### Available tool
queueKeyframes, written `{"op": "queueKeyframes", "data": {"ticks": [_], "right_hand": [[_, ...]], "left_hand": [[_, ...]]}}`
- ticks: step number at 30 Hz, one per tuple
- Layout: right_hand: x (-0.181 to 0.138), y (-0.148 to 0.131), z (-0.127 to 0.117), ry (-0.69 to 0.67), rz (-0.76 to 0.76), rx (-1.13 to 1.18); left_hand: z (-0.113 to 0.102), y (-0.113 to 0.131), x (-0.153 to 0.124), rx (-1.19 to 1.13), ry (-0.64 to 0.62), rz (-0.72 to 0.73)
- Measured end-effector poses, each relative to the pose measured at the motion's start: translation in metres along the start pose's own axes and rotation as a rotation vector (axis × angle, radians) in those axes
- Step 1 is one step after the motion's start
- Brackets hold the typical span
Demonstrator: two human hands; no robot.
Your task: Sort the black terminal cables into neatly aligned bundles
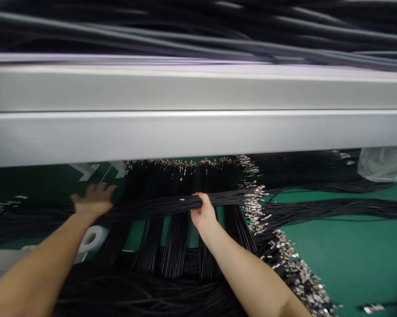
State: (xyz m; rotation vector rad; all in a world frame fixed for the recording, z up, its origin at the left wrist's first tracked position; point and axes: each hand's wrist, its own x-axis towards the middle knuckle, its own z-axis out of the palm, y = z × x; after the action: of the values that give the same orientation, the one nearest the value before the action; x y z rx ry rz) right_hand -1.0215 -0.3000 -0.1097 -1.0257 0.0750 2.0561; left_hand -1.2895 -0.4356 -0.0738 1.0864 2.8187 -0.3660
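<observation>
My right hand (pixel 203 213) is closed around a bundle of thin black cables (pixel 225 199), which runs sideways over other bundles. Small metal-tipped connectors (pixel 256 204) end that bundle on the right. My left hand (pixel 94 200) is over the left stretch of the bundle, fingers spread and slightly blurred; whether it touches the cables I cannot tell. Beneath, several black cable bundles (pixel 174 246) lie side by side, pointing toward me. Their far ends show a row of connectors (pixel 181 164).
A grey shelf edge (pixel 198 132) crosses above my hands, with black cables (pixel 198 35) on top. A white roll (pixel 94 237) stands near my left forearm. More connector ends (pixel 304 273) lie at right on the green surface (pixel 357 251). A clear plastic bag (pixel 385 164) sits far right.
</observation>
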Motion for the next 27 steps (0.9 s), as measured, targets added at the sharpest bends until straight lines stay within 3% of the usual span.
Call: {"op": "queueKeyframes", "data": {"ticks": [3, 5, 8, 11, 16, 21, 25, 27], "right_hand": [[0.0, 0.007, 0.01, -0.043, -0.034, -0.001], [0.001, 0.008, 0.012, -0.036, -0.059, 0.009], [0.003, 0.008, 0.006, 0.046, -0.04, 0.038], [0.001, 0.011, -0.001, 0.086, 0.023, 0.035], [0.006, 0.021, -0.006, 0.05, 0.082, -0.076], [0.006, 0.01, -0.021, 0.028, 0.191, -0.321], [-0.036, -0.026, -0.04, -0.082, 0.308, -0.497], [-0.073, -0.058, -0.062, -0.236, 0.32, -0.589]], "left_hand": [[0.006, 0.048, -0.012, -0.15, -0.226, 0.437], [0.009, 0.076, -0.025, -0.187, -0.289, 0.616], [0.017, 0.1, -0.041, -0.086, -0.137, 0.565], [0.025, 0.097, -0.042, -0.012, -0.029, 0.564], [0.035, 0.083, -0.029, 0.036, -0.049, 0.485], [0.042, 0.103, -0.037, 0.107, -0.157, 0.358], [0.036, 0.114, -0.044, 0.143, -0.137, 0.258], [0.03, 0.117, -0.055, 0.148, -0.086, 0.196]]}}
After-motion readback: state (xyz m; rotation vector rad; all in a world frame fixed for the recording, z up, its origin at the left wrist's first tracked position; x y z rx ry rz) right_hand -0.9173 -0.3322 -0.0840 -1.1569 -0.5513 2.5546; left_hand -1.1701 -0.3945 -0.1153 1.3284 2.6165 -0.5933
